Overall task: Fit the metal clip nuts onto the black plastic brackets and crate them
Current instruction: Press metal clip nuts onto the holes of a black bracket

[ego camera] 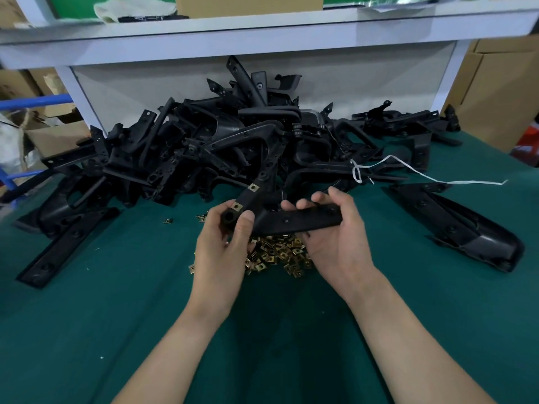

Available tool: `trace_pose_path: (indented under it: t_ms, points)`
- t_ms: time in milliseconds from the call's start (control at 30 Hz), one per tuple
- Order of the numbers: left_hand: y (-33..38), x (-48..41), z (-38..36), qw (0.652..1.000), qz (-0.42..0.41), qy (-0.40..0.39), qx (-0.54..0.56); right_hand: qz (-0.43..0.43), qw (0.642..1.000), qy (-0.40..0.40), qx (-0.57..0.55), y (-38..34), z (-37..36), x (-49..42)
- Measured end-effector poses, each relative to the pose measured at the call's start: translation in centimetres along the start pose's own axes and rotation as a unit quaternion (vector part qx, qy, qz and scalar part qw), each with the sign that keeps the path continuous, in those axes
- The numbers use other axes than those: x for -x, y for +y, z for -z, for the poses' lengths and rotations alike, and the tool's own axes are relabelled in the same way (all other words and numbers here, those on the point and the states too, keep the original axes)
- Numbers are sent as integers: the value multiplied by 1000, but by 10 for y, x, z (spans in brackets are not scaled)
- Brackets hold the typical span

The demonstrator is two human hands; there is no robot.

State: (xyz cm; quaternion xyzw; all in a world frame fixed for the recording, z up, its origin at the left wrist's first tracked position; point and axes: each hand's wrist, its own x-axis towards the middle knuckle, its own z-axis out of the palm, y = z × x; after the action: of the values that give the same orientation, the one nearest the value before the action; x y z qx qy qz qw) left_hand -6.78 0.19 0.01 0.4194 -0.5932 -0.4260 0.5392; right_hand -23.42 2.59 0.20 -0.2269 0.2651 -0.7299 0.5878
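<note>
Green cloth covers the desk (116,301), and two bare arms reach over it from the near edge. The left hand (221,249) wraps round the knobby end of one black bracket (291,221), with the thumb on top. The right hand (338,243) holds its long arm from below, fingers curled over the far edge. Both hands grip it tight. I think they lift it up so the holes are easy to see.

Two clip nuts (253,187) sit on its other arm, small gold squares on black. Right under the hands lies a heap of loose nuts (277,256), too many to count. It is close, so a hand can grab one fast. One stray nut (168,220) lies off to the left.

Farther back is a big pile of brackets (233,141), also too many to count. One long part (455,225) lies alone on the right, and one white string (423,174) trails by the pile. Behind stand a white shelf (262,33) and brown boxes (495,83). No crate shows.
</note>
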Motion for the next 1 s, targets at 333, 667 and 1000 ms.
trace_pose_path:
  t_ms: [333, 667, 1000]
  points:
    - [2, -3, 12, 994, -96, -32, -52, 36, 986, -4, 164, -24, 16, -3]
    - [-2, 3, 11, 968, -146, -143, -143, 31, 915, -127, 382, -3, 2, 11]
    - [-1, 1, 14, 973, -137, -122, -140, 90, 918, -100, 373, -1, -5, 12]
